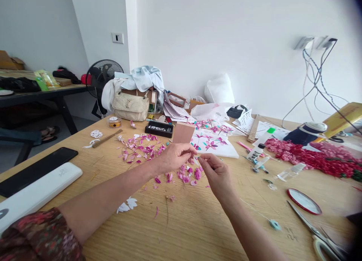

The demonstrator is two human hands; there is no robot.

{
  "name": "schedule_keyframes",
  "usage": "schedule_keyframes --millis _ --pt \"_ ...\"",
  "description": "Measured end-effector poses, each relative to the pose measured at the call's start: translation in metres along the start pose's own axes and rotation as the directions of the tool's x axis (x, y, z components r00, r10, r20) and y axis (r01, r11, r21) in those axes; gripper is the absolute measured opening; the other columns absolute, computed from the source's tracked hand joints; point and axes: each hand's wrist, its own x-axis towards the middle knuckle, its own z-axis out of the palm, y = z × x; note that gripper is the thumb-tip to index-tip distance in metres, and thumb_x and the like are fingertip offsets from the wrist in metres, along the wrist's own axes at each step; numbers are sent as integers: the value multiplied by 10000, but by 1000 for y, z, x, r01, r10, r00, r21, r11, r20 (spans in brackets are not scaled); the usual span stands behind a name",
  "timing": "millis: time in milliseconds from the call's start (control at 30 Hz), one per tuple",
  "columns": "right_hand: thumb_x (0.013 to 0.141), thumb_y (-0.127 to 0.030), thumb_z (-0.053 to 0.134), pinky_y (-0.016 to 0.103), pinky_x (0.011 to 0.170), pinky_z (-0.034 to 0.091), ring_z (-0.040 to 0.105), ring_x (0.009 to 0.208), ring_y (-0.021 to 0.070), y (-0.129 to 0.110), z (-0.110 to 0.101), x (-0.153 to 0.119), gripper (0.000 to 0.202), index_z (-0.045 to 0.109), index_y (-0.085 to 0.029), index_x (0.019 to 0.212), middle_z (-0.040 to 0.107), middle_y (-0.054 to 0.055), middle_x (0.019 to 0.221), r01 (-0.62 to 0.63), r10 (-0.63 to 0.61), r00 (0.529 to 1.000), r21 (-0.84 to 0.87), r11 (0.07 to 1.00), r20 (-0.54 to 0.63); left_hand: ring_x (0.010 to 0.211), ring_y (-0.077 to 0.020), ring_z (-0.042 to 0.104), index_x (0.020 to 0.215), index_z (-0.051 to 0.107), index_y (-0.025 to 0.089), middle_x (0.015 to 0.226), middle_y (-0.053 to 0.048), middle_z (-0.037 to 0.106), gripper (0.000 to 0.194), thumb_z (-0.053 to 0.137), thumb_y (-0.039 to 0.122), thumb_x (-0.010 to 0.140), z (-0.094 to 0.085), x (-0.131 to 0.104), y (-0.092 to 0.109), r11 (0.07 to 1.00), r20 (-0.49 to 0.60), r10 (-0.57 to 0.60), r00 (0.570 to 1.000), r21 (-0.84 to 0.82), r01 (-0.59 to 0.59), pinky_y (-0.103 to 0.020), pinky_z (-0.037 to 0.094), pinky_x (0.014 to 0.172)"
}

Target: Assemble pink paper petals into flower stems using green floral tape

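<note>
My left hand (181, 155) and my right hand (216, 170) are close together above the middle of the wooden table. Both are closed, fingertips pinched on something small and pale between them that I cannot make out. Loose pink petals (141, 147) lie behind and below my left hand, with more pink flower pieces (185, 174) under both hands. A brownish-pink card (183, 133) stands just behind my left hand. Beyond it, finished pink flowers (210, 143) rest on a white sheet (230, 151). A thread runs from near my right forearm to a teal spool (274, 225).
Scissors (316, 231) and a red-rimmed dish (304, 201) lie at the right, near small bottles (256, 152) and pink-red strands (308, 157). A white long case (42, 189) and black tray (36, 167) lie left. A handbag (131, 106) and fan (103, 76) stand behind.
</note>
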Motion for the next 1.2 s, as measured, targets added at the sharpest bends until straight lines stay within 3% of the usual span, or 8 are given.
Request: schedule_keyframes --millis 300,533,733,1200 --pt "759 -392 499 210 429 228 292 445 74 4 2 1 239 579 -167 746 393 -56 482 -35 39 998 72 997 -51 624 -93 590 805 597 107 644 -9 595 99 548 141 726 13 5 -13 883 -5 -143 990 -453 125 -222 474 630" --pt "773 -362 488 202 425 228 299 434 72 1 1 -1 219 580 -168 731 367 -65 455 8 -12 995 -44 999 -99 668 -120 614 822 578 113 693 -19 598 167 590 248 723 21 -1 -12 741 71 -164 984 -649 171 -290 482 709" --pt "768 -358 496 202 423 215 290 425 70 -1 1 -1 216 583 -168 715 346 -71 441 6 -13 994 -74 997 -105 682 -107 594 817 575 114 710 -21 588 123 585 185 717 24 2 -18 814 40 -150 988 -562 147 -243 467 660" --pt "716 -407 557 209 425 273 324 448 81 -1 6 0 232 554 -175 731 415 -57 493 -108 113 994 331 937 5 672 -110 583 789 603 130 697 -9 597 95 540 151 721 21 4 -27 964 -119 -14 993 -266 -19 -223 461 644"
